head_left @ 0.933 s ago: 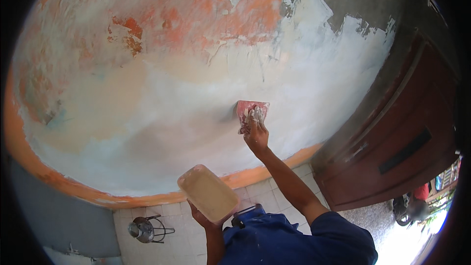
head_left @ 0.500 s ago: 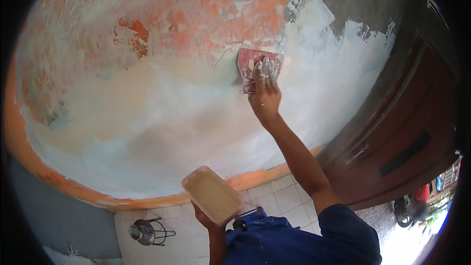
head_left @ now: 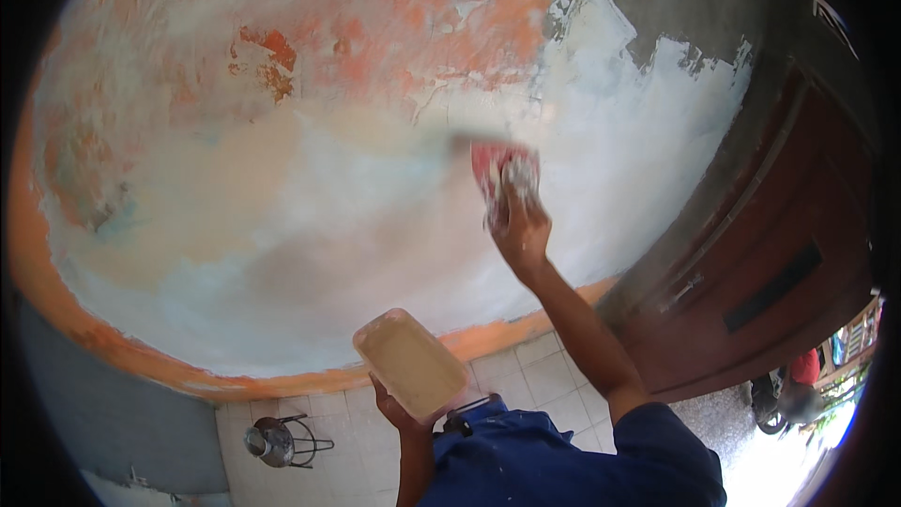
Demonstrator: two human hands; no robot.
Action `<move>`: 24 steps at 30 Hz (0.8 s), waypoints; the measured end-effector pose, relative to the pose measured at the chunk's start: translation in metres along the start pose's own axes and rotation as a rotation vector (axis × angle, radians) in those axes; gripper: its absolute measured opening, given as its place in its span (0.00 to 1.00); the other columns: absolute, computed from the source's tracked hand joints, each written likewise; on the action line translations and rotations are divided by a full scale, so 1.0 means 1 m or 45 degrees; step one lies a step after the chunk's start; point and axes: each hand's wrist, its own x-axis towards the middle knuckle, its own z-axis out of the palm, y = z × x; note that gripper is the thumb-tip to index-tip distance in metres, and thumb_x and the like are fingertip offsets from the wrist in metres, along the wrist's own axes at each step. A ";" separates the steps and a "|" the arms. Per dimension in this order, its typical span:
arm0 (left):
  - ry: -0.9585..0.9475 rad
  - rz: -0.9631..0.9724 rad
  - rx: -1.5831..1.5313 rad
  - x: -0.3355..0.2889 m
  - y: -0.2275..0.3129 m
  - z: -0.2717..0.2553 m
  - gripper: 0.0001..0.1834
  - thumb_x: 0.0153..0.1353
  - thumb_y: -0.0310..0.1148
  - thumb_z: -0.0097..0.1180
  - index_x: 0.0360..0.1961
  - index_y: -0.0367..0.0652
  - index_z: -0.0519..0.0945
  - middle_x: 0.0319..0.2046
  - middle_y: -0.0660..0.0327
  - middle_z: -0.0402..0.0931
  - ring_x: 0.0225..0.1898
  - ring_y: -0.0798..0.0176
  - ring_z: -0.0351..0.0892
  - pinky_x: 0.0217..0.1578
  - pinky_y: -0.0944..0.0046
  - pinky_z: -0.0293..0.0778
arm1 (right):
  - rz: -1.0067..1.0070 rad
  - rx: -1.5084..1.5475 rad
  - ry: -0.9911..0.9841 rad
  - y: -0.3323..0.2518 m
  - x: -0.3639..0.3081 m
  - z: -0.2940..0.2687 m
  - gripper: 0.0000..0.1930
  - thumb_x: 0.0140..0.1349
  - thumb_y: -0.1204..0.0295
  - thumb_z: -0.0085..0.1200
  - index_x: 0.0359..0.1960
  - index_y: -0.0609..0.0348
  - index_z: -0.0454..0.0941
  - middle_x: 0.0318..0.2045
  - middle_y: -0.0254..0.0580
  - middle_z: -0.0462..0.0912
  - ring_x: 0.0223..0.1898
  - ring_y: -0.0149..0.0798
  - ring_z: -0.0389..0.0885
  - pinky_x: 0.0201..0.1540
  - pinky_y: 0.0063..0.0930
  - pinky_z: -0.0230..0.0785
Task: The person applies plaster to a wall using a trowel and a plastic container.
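My right hand point(head_left: 519, 216), its fingers smeared white, grips a red putty knife point(head_left: 490, 164) with a wide flat blade. The blade is a little blurred, and I cannot tell whether it touches the wall. Behind it the wall point(head_left: 375, 235) carries a pale white coat low down, with patchy orange and pink paint above and bare grey at the upper right. Low in front of my body, my left hand point(head_left: 402, 413) holds a shallow rectangular tray point(head_left: 368, 327) from beneath and the side. Smooth beige putty point(head_left: 413, 366) covers its inside.
A small stool point(head_left: 298, 441) with a metal pot point(head_left: 272, 441) stands on the tiled floor at lower left. A dark red door point(head_left: 751, 272) borders the wall on the right. Outside, at far right, part of a motorbike point(head_left: 770, 404) shows.
My right hand has brought the putty knife down and slightly right, away from the cracked upper edge of the pale coat. The tray has shifted slightly up and right in view.
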 end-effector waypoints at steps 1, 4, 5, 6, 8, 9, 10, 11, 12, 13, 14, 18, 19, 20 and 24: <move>0.019 -0.063 -0.064 -0.003 0.002 0.003 0.28 0.56 0.36 0.62 0.55 0.37 0.66 0.43 0.54 0.76 0.40 0.58 0.80 0.37 0.59 0.82 | -0.014 -0.008 0.087 -0.008 0.027 -0.002 0.31 0.47 0.80 0.60 0.58 0.68 0.68 0.53 0.63 0.75 0.56 0.60 0.74 0.53 0.43 0.72; 0.014 -0.212 -0.168 -0.001 0.008 -0.003 0.31 0.56 0.44 0.56 0.57 0.39 0.65 0.47 0.54 0.74 0.45 0.55 0.78 0.43 0.54 0.79 | -0.018 0.029 0.103 -0.022 0.078 0.013 0.28 0.52 0.80 0.55 0.58 0.72 0.67 0.53 0.66 0.73 0.56 0.63 0.73 0.55 0.45 0.70; -0.078 -0.179 -0.066 -0.004 0.008 -0.012 0.31 0.62 0.52 0.44 0.60 0.42 0.64 0.52 0.53 0.71 0.50 0.52 0.75 0.48 0.49 0.76 | -0.041 -0.037 0.079 -0.025 0.079 0.024 0.27 0.53 0.79 0.54 0.57 0.73 0.66 0.53 0.68 0.73 0.56 0.63 0.72 0.56 0.46 0.69; -0.112 -0.152 0.026 -0.003 0.007 -0.019 0.33 0.65 0.56 0.38 0.62 0.43 0.63 0.54 0.52 0.70 0.54 0.50 0.73 0.51 0.46 0.74 | -0.063 -0.103 0.054 -0.024 0.076 0.039 0.26 0.55 0.78 0.52 0.57 0.74 0.66 0.53 0.69 0.72 0.56 0.64 0.72 0.57 0.47 0.69; -0.106 -0.085 0.200 0.000 0.008 -0.029 0.35 0.67 0.61 0.33 0.63 0.44 0.62 0.57 0.51 0.68 0.57 0.47 0.71 0.54 0.43 0.71 | -0.144 -0.181 -0.008 -0.024 0.063 0.059 0.26 0.54 0.80 0.51 0.57 0.75 0.66 0.52 0.71 0.73 0.54 0.64 0.74 0.54 0.47 0.70; -0.124 -0.056 0.205 0.002 0.009 -0.032 0.36 0.67 0.61 0.34 0.64 0.44 0.62 0.57 0.51 0.68 0.57 0.47 0.70 0.55 0.42 0.71 | -0.201 -0.200 -0.043 -0.027 0.046 0.060 0.26 0.52 0.82 0.51 0.56 0.75 0.67 0.51 0.71 0.74 0.51 0.64 0.75 0.51 0.46 0.72; -0.144 -0.032 0.208 0.004 0.010 -0.034 0.36 0.67 0.61 0.34 0.64 0.44 0.62 0.57 0.51 0.68 0.58 0.46 0.70 0.55 0.42 0.70 | -0.259 -0.227 -0.083 -0.029 0.026 0.059 0.27 0.49 0.84 0.51 0.56 0.74 0.68 0.50 0.71 0.75 0.49 0.63 0.77 0.48 0.44 0.75; -0.209 -0.024 0.136 0.004 0.008 -0.037 0.36 0.67 0.61 0.34 0.64 0.44 0.61 0.57 0.51 0.68 0.58 0.46 0.70 0.55 0.42 0.70 | -0.272 -0.231 -0.188 -0.026 -0.001 0.059 0.27 0.49 0.84 0.51 0.56 0.74 0.68 0.50 0.71 0.74 0.50 0.64 0.76 0.49 0.45 0.74; -0.167 -0.043 0.069 0.005 0.009 -0.029 0.36 0.61 0.58 0.42 0.62 0.43 0.62 0.55 0.52 0.69 0.55 0.49 0.72 0.52 0.45 0.72 | -0.285 -0.237 -0.282 -0.021 -0.027 0.059 0.27 0.49 0.84 0.50 0.56 0.74 0.68 0.51 0.72 0.74 0.52 0.64 0.75 0.51 0.46 0.73; -0.119 -0.050 0.005 0.005 0.011 -0.021 0.37 0.56 0.55 0.49 0.61 0.42 0.63 0.53 0.53 0.70 0.52 0.51 0.73 0.49 0.48 0.74 | -0.295 -0.249 -0.325 -0.020 -0.044 0.059 0.28 0.50 0.82 0.51 0.57 0.73 0.67 0.53 0.71 0.72 0.56 0.63 0.72 0.55 0.44 0.71; 0.045 -0.094 -0.053 0.004 0.018 0.003 0.42 0.45 0.50 0.64 0.58 0.40 0.64 0.48 0.55 0.73 0.46 0.55 0.77 0.44 0.54 0.78 | -0.222 -0.171 -0.437 -0.019 -0.054 0.054 0.29 0.52 0.79 0.51 0.59 0.72 0.65 0.55 0.70 0.70 0.59 0.63 0.69 0.58 0.45 0.68; 0.124 0.029 0.178 0.004 0.014 -0.005 0.47 0.36 0.45 0.78 0.55 0.39 0.66 0.44 0.57 0.76 0.41 0.60 0.80 0.39 0.61 0.81 | -0.040 0.099 -0.505 -0.016 -0.060 0.025 0.32 0.53 0.74 0.57 0.62 0.66 0.64 0.57 0.64 0.71 0.59 0.58 0.70 0.59 0.41 0.68; 0.112 0.034 0.191 0.006 0.014 -0.004 0.46 0.36 0.45 0.77 0.55 0.39 0.66 0.44 0.57 0.76 0.41 0.60 0.80 0.39 0.61 0.81 | -0.112 0.090 -0.380 -0.010 -0.046 0.014 0.32 0.52 0.75 0.57 0.62 0.65 0.65 0.55 0.62 0.73 0.58 0.58 0.72 0.57 0.40 0.70; 0.148 -0.044 0.083 0.001 0.019 0.005 0.46 0.36 0.45 0.78 0.55 0.39 0.66 0.44 0.57 0.76 0.41 0.60 0.80 0.39 0.60 0.81 | -0.182 0.077 -0.265 -0.004 -0.033 0.002 0.32 0.51 0.77 0.57 0.61 0.64 0.66 0.54 0.61 0.74 0.56 0.58 0.74 0.56 0.40 0.72; 0.182 -0.316 -0.192 0.000 0.020 0.009 0.47 0.34 0.44 0.79 0.55 0.39 0.66 0.43 0.57 0.76 0.41 0.60 0.80 0.40 0.60 0.80 | -0.139 -0.098 0.149 0.041 0.044 -0.012 0.31 0.49 0.79 0.58 0.60 0.63 0.67 0.53 0.57 0.76 0.54 0.57 0.76 0.51 0.41 0.74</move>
